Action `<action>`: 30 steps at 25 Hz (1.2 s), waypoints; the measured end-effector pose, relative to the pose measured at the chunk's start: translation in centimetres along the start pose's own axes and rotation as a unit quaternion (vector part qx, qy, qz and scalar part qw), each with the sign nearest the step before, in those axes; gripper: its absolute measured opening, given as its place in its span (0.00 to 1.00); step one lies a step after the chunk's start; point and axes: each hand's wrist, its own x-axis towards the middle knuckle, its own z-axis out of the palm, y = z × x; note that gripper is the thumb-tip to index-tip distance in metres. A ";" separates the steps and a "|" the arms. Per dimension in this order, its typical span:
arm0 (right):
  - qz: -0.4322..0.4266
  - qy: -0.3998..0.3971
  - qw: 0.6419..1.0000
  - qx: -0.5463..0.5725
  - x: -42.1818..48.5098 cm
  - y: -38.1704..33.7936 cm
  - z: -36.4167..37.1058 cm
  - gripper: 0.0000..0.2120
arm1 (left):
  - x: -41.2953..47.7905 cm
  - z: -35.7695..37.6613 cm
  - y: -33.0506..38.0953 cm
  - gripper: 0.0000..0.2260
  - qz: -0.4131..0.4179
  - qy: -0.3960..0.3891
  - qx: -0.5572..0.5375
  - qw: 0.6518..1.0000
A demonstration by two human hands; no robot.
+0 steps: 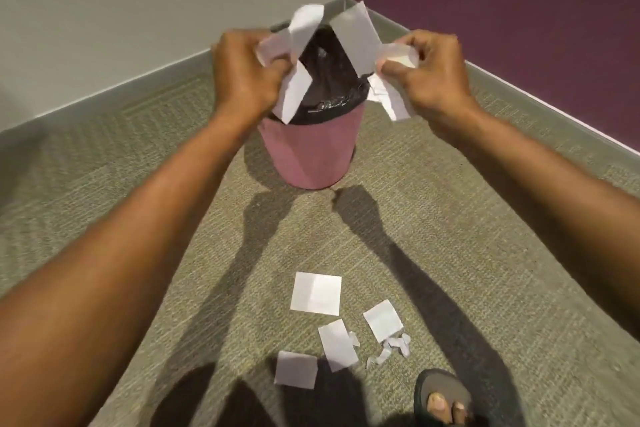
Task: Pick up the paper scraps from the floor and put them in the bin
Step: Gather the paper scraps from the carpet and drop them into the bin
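A pink bin [308, 152] with a black liner stands in the room's corner. My left hand [242, 73] grips a bunch of white paper scraps [296, 35] just above the bin's left rim. My right hand [429, 69] grips another bunch of paper scraps [356, 35] over the bin's right side. Both bunches hang over or beside the bin's opening. Several more white scraps lie on the carpet near my feet: a square one [316, 293], two smaller pieces [382, 321] [337, 345], one at the bottom [296, 369] and some crumpled bits [394, 347].
Grey-green carpet [138, 184] covers the floor. A pale wall [138, 10] runs on the left and a purple wall [502, 10] on the right, meeting behind the bin. My foot in a dark sandal [443, 399] stands at the bottom right.
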 end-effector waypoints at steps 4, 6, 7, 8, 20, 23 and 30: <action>0.067 -0.042 0.997 -0.018 7.1 -2.3 4.3 0.08 | 7.6 1.4 -1.1 0.24 -0.204 -0.023 -0.001 0.979; 0.120 -0.069 0.989 -0.056 9.2 -2.5 6.1 0.15 | 8.9 2.5 -1.9 0.28 -0.258 -0.100 0.014 0.961; 0.133 -0.085 0.985 -0.073 9.7 -2.5 6.7 0.15 | 9.1 3.1 -2.3 0.30 -0.260 -0.126 0.023 0.957; 0.139 -0.103 0.982 -0.081 9.9 -2.3 7.3 0.14 | 9.1 3.6 -2.4 0.32 -0.253 -0.137 0.029 0.957; -0.013 -0.169 0.984 -0.047 0.6 2.4 3.8 0.09 | -10.7 1.8 -10.4 0.11 -0.007 -0.014 0.128 0.992; -0.013 -0.301 0.941 -0.156 -6.3 6.6 2.4 0.05 | -18.8 2.0 -13.7 0.16 0.027 -0.354 0.228 0.906; 0.090 -0.506 0.733 -0.445 -23.3 17.0 3.3 0.50 | -29.9 5.0 -15.9 0.55 -0.015 -0.577 0.285 0.766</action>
